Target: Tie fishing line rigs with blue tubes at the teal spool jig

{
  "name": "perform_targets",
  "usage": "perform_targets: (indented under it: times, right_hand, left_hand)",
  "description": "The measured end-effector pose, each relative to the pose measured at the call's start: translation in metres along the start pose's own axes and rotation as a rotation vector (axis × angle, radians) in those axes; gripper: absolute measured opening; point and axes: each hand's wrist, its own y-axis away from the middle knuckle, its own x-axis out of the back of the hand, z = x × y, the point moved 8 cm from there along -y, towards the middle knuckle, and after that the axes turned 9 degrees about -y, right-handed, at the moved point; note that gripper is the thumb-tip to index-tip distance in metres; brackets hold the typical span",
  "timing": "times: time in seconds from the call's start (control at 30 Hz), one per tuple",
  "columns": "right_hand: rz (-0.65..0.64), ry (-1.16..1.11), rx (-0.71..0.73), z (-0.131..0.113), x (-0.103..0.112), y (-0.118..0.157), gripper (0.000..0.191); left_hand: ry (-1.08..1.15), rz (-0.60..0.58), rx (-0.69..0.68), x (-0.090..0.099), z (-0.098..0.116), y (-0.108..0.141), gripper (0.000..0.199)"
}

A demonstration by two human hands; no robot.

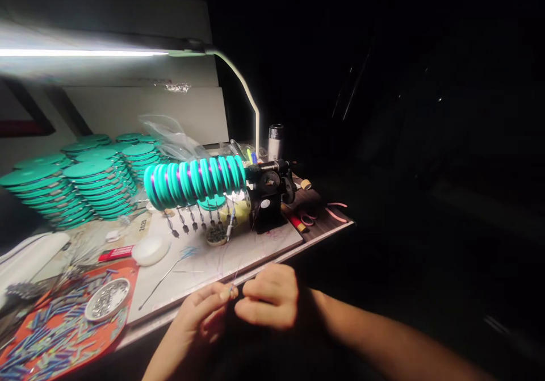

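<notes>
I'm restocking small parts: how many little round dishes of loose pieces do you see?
2: a white dish with silvery pieces on the orange tray, and a second dish with dark pieces below the mounted turquoise spools. Others may be hidden.

Row of round turquoise plastic spools [196, 180], purple stripes between rims. Thin purplish thread [234, 277]. Stacked round turquoise spools [90, 167]. Flat orange tray [131, 275]; small blue, grey, pale-green tubes [40, 335]. Boxy black metal winder [268, 216].

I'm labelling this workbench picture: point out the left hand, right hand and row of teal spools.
Left hand [197, 313], head view: thumb base.
Right hand [270, 297], head view: curled fingers.
Row of teal spools [195, 181], head view: middle spool's rim.
</notes>
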Motion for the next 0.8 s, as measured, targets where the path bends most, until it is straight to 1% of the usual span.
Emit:
perform_targets:
  times: [0.07, 0.1, 0.13, 0.17, 0.2, 0.23, 0.27, 0.3, 0.33, 0.37, 0.4, 0.43, 0.47, 0.5, 0.53, 0.57, 0.6, 0.63, 0.67, 0.7, 0.73, 0.77, 0.8]
  right_hand:
    - [0.018, 0.037, 0.074, -0.007, -0.008, 0.007, 0.017]
    - [0.034, 0.038, 0.066, -0.006, -0.012, 0.009, 0.016]
    - [0.037, 0.009, 0.022, -0.003, -0.016, 0.011, 0.015]
    - [0.038, -0.053, -0.066, 0.004, -0.020, 0.013, 0.014]
    - [0.049, -0.150, -0.197, 0.012, -0.023, 0.016, 0.015]
    - [0.062, -0.273, -0.360, 0.022, -0.027, 0.021, 0.016]
    - [0.071, -0.405, -0.535, 0.029, -0.031, 0.028, 0.015]
    - [0.062, -0.529, -0.700, 0.034, -0.036, 0.035, 0.014]
    - [0.031, -0.633, -0.828, 0.034, -0.041, 0.040, 0.012]
    - [-0.006, -0.708, -0.903, 0.030, -0.043, 0.040, 0.010]
    - [-0.043, -0.758, -0.919, 0.026, -0.042, 0.035, 0.008]
    - [-0.073, -0.791, -0.903, 0.022, -0.038, 0.025, 0.008]
    - [-0.085, -0.808, -0.870, 0.020, -0.033, 0.012, 0.009]
    - [-0.080, -0.825, -0.835, 0.021, -0.028, -0.002, 0.009]
    - [-0.079, -0.863, -0.844, 0.027, -0.026, -0.015, 0.010]
    - [-0.067, -0.906, -0.903, 0.037, -0.028, -0.026, 0.010]
    - [-0.074, -0.981, -0.956, 0.046, -0.034, -0.036, 0.009]
    - [-0.091, -1.042, -0.982, 0.055, -0.041, -0.047, 0.008]
    - [-0.120, -1.042, -0.976, 0.062, -0.049, -0.058, 0.008]
    - [-0.184, -1.022, -0.967, 0.067, -0.058, -0.067, 0.008]
    - [-0.261, -0.994, -0.953, 0.070, -0.068, -0.073, 0.009]
    - [-0.336, -0.955, -0.928, 0.071, -0.075, -0.077, 0.009]
    - [-0.392, -0.920, -0.899, 0.070, -0.080, -0.078, 0.009]
  left_hand:
    - [0.104, 0.009, 0.075, 0.000, -0.008, 0.001, 0.021]
    - [0.122, 0.017, 0.101, 0.000, -0.010, 0.002, 0.023]
    - [0.131, 0.025, 0.118, 0.000, -0.012, 0.002, 0.024]
    - [0.130, 0.032, 0.130, 0.001, -0.013, 0.002, 0.025]
    - [0.112, 0.038, 0.128, 0.002, -0.012, 0.002, 0.026]
    - [0.065, 0.040, 0.101, 0.003, -0.010, 0.001, 0.026]
    - [-0.027, 0.036, 0.037, 0.004, -0.004, 0.000, 0.025]
    - [-0.161, 0.035, -0.073, 0.005, 0.005, -0.002, 0.023]
    - [-0.328, 0.047, -0.228, 0.006, 0.017, -0.001, 0.021]
    - [-0.516, 0.079, -0.415, 0.005, 0.030, 0.002, 0.019]
    - [-0.707, 0.128, -0.622, 0.003, 0.042, 0.008, 0.017]
    - [-0.888, 0.193, -0.832, -0.001, 0.050, 0.018, 0.013]
    - [-1.047, 0.284, -1.034, -0.004, 0.055, 0.029, 0.009]
    - [-1.183, 0.401, -1.227, -0.008, 0.058, 0.042, 0.009]
    - [-1.307, 0.532, -1.406, -0.011, 0.057, 0.055, 0.012]
    - [-1.408, 0.676, -1.558, -0.014, 0.056, 0.067, 0.016]
    - [-1.475, 0.806, -1.674, -0.016, 0.054, 0.077, 0.019]
    - [-1.531, 0.890, -1.760, -0.018, 0.052, 0.083, 0.020]
    - [-1.581, 0.910, -1.836, -0.020, 0.050, 0.086, 0.019]
    - [-1.631, 0.876, -1.900, -0.022, 0.048, 0.087, 0.019]
    - [-1.661, 0.814, -1.943, -0.023, 0.047, 0.087, 0.019]
    - [-1.645, 0.732, -1.942, -0.022, 0.048, 0.086, 0.019]
    - [-1.592, 0.652, -1.898, -0.020, 0.052, 0.084, 0.020]
